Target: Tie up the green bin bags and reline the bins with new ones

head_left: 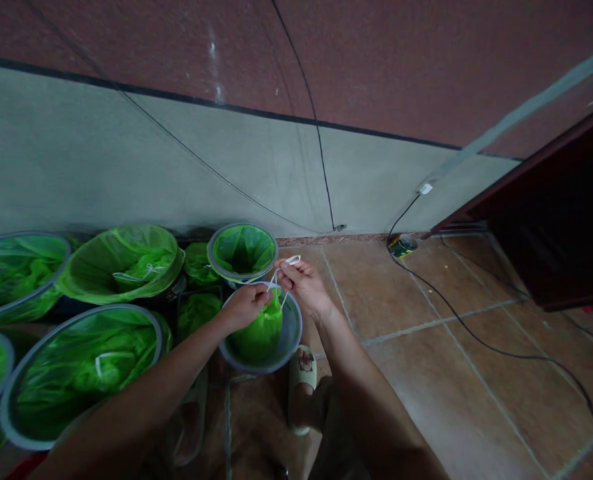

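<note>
Floor (476,347): square brown tiles. Five round, green-lined bins (7,407) stand left of or just beyond the grey bin (290,330) below the hands. Inside the grey bin: one thin green bag (256,337), gathered at the neck. Over its rim, left hand (249,307) and right hand (304,287) pinch the bag's white drawstring (285,261) (slim, looped).

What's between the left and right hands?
The white drawstring of the green bag spans from left hand to right hand, in the head view.
</note>
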{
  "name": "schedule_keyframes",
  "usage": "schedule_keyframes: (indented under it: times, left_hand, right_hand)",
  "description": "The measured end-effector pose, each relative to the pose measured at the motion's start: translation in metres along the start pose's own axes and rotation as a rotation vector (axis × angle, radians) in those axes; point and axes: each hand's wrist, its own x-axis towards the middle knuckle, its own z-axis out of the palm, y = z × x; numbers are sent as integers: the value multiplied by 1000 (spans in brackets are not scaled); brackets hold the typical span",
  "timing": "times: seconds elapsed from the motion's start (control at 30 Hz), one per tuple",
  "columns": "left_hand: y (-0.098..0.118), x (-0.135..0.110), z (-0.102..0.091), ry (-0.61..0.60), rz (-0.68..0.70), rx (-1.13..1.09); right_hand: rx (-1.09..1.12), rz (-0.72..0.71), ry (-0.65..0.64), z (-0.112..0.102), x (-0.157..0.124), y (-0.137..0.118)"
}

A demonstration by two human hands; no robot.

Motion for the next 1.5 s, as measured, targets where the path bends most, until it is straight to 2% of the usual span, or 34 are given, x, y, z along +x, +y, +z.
schedule_keyframes:
  times: [0.07,0.13,0.2,0.23,0.33,0.4,0.53,0.63,0.73,0.8,0.93,1.07,1.2,1.27,1.3,1.43,1.5]
  left_hand:
    - [-4,4,4,38,-55,-86]
    - [-10,9,7,142,-171,-180]
    - [-17,14,11,239,-277,-195]
    - [-20,15,13,238,-281,-155]
    - [-21,15,16,96,-151,16]
    - [-15,11,17,-21,-64,66]
    - [-2,5,16,-243,80,85]
    - [-4,6,16,-284,92,45]
    - [-13,10,16,-192,15,12]
    - [-18,14,15,-120,-52,-51]
    - [-20,17,7,-1,-192,-175]
    - [-20,16,0,34,-260,-167]
    - [-24,16,-6,66,-153,19]
    - [-22,15,-9,64,-91,161]
    - [-19,15,-10,53,-56,233]
    - [-4,8,-13,-15,172,449]
    - [3,5,-13,-6,299,531]
  right_hand:
    - [5,-26,7,-1,0,-3]
    - [2,-66,-3,-1,-1,-7]
    - [-10,-93,-62,0,-3,-13]
    - [-17,-97,-114,0,-5,-15]
    - [-39,-80,-280,-1,-8,-20]
    - [-32,-77,-310,-1,-8,-21]
    - [-4,-99,-221,-4,-6,-23]
    - [-61,-73,-144,-10,0,-16]
    - [-304,18,-34,-18,6,0]
    - [-578,84,-40,-22,7,12]
    - [-1049,137,-279,-21,0,21]
    - [-1269,198,-390,-13,-6,14]
    - [-1244,288,-536,-10,-7,9]
    - [-1220,261,-567,-12,-6,11]
    - [-1206,222,-522,-13,-5,13]
    - [-1007,4,-181,-23,5,30]
    - [-824,-40,-192,-28,9,39]
